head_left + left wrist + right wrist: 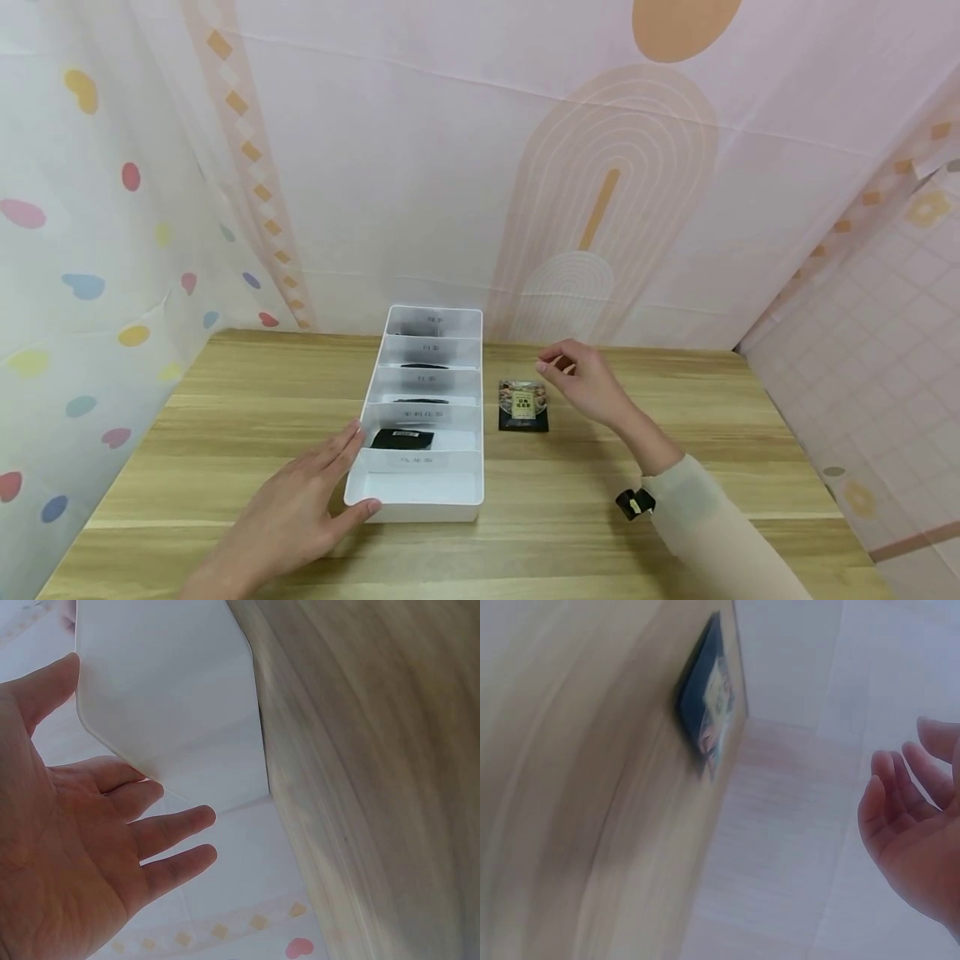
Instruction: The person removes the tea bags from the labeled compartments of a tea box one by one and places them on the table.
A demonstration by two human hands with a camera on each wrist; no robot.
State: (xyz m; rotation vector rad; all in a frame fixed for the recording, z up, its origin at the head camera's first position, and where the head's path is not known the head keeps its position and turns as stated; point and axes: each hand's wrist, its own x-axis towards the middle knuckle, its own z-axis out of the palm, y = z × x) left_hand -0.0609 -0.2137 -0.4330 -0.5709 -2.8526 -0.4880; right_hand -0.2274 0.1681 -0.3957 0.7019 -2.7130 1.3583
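Note:
A white divided box [416, 512] with several compartments stands on the wooden table, each compartment bearing a label. Dark packets lie in some compartments, such as the black packet [402, 439] in the second from the front; the front one holds nothing. My left hand [300, 500] rests its thumb and fingers against the box's near left corner, fingers fairly straight. To the right of the box lies a seasoning packet [523, 407], black with a food picture. Just beyond its upper right, my right hand [588, 383] hovers with loosely bent fingers, holding nothing, as the right wrist view also shows.
A wooden table [247, 417] carries the box and packet. Behind it hangs a patterned curtain [390, 167], with a dotted curtain [90, 217] at the left. A black strap device [635, 503] sits at the right wrist.

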